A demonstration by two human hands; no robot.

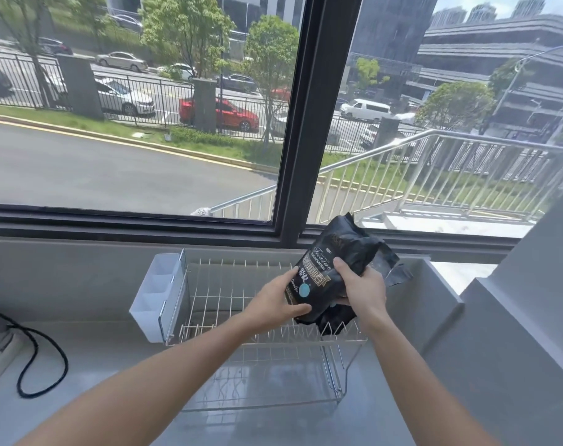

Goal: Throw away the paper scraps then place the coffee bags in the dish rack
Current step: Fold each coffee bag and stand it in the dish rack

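A black coffee bag (333,255) with gold lettering and a blue dot stands tilted over the right end of the wire dish rack (228,297). My left hand (275,300) grips its lower left corner. My right hand (362,284) holds its right side, thumb on the front. A second black bag (391,263) shows behind it to the right, and more black packaging (336,318) sits among the rack's front prongs below my hands. I see no paper scraps.
A white plastic cutlery holder (157,294) hangs on the rack's left end. A black cable (38,358) loops on the grey counter at the left. A grey wall (512,317) rises close to the rack's right side. The window sill runs behind.
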